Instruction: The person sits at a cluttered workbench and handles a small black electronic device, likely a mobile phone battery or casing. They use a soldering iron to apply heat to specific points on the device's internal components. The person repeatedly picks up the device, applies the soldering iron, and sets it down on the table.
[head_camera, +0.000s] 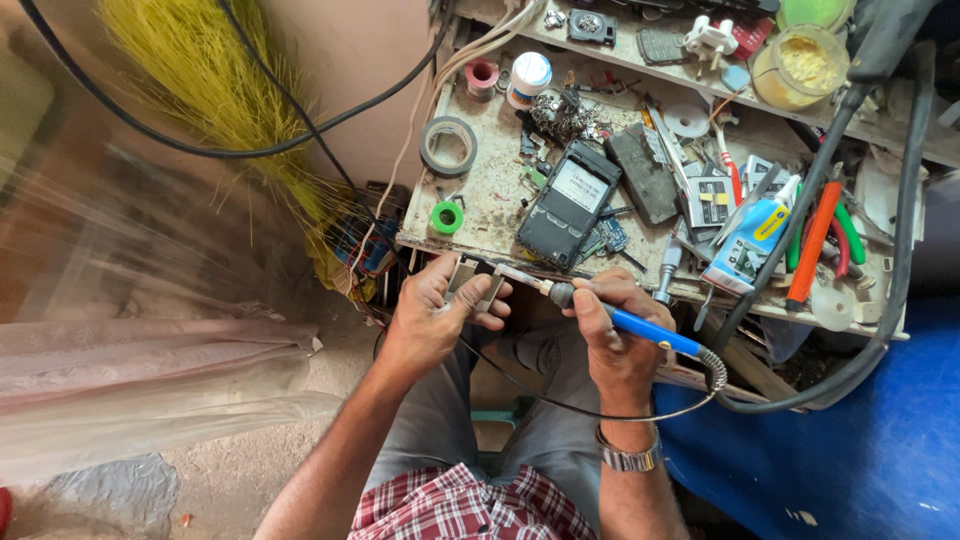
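Cluttered workbench (500, 190) crowds the space just above both hands; a black cable (560, 400) loops beneath them. Open floor (240, 470) lies to the left.

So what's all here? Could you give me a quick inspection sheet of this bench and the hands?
Surface: stained, crowded workbench.
Job's things: small metal part in left hand; blue-handled soldering iron in right hand, tip at the part.
Clutter: black meter, tape roll, green ring, glue tube, pliers, jar.
Grippers: both hands closed on their things.
Cables: iron's cord; thick black cable.
Surroundings: yellow broom, plastic sheet, blue tarp.
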